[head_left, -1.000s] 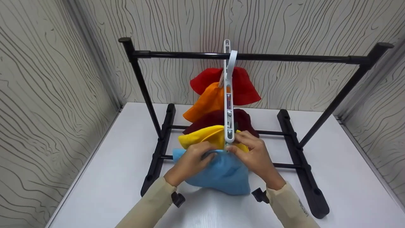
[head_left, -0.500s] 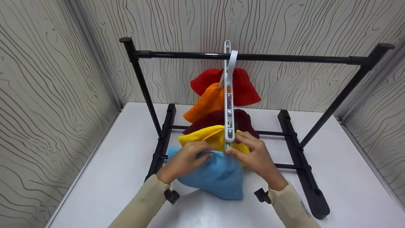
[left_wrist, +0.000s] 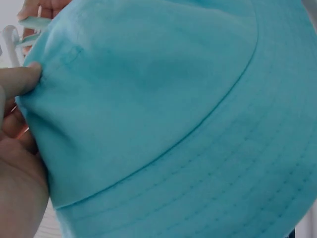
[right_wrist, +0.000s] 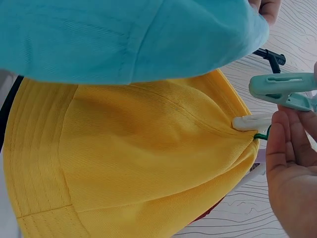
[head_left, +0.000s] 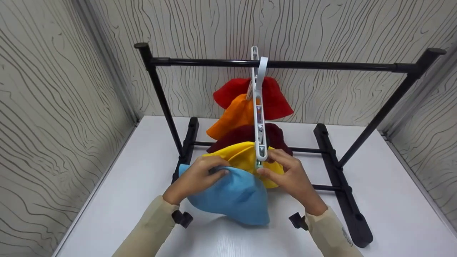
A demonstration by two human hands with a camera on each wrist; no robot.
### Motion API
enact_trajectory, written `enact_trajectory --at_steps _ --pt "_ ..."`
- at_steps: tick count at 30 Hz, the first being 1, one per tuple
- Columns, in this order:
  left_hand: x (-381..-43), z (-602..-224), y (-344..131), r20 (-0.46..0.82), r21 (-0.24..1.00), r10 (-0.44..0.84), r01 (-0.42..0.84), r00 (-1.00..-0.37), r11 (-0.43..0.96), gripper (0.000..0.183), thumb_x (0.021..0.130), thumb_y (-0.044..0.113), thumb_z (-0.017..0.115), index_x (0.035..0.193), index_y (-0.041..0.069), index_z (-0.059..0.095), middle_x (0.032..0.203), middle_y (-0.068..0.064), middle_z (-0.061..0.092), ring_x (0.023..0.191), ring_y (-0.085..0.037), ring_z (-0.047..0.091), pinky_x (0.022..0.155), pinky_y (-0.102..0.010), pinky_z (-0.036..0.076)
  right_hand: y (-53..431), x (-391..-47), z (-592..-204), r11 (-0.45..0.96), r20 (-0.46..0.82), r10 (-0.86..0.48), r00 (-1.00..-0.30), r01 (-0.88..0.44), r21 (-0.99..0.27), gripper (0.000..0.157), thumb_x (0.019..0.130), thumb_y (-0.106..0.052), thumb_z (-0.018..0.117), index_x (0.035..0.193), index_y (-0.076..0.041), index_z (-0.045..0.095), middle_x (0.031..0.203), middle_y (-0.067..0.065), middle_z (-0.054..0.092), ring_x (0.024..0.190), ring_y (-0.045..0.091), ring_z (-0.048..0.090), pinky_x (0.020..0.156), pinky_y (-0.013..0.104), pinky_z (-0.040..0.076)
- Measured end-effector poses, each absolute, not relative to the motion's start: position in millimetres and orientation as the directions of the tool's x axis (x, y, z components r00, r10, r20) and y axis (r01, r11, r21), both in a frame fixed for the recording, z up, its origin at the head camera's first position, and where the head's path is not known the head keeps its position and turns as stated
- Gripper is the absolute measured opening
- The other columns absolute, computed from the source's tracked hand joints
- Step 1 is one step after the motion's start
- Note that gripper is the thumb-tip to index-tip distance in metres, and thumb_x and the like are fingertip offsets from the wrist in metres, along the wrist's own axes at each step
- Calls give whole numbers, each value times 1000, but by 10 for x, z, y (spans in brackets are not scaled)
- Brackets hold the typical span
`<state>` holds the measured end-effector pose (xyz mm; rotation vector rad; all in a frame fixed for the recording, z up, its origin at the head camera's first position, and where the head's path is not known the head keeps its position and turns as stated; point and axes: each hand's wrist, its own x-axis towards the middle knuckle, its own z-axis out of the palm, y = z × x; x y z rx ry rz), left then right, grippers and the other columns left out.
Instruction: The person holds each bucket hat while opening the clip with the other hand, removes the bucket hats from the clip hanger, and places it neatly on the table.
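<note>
My left hand [head_left: 194, 178] pinches the crown of a light blue bucket hat [head_left: 235, 198] between thumb and fingers. The hat's brim hangs down toward the front in the head view, and it fills most of the left wrist view. At the front end of a white clip hanger [head_left: 259, 123], my right hand [head_left: 291, 176] pinches a mint green clothes peg [right_wrist: 282, 88]. No cloth sits in that peg, and the blue hat is apart from it, to the left. Just behind, a yellow bucket hat [right_wrist: 133, 158] hangs by its crown from a white peg [right_wrist: 251, 122].
The hanger hooks over the bar [head_left: 321, 66] of a black rack standing on a white table [head_left: 117, 185]. Farther back hang a maroon hat [head_left: 230, 137], an orange hat [head_left: 232, 117] and a red hat [head_left: 276, 100]. Wood-patterned walls [head_left: 200, 28] enclose the table.
My left hand has drawn the blue hat leftward, away from the peg, uncovering more of the yellow hat. The right hand stays at the peg, and the hanger's front end has swung slightly right.
</note>
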<state>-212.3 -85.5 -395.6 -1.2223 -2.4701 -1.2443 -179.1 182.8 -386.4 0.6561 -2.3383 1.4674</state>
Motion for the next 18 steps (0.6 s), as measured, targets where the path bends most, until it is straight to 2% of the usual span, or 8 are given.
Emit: enact_trajectory --at_steps 6,18 --pt "-2136 -3910 -983 449 634 600 709 -663 309 18 91 13 65 107 5 70 102 -5 71 93 -17 64 91 -30 54 1839 -1792 -3873 357 479 -219 -850 -527 -771 46 79 -2 75 124 -2 64 103 -1 64 94 25 57 90 15 49" --pt "-2132 -3819 -1233 407 701 575 647 -709 301 16 92 14 64 105 8 70 104 -4 71 95 -17 65 93 -31 53 1848 -1781 -3850 371 436 -184 -881 -473 -799 44 81 -3 74 124 -5 64 111 -5 63 96 19 56 90 12 47"
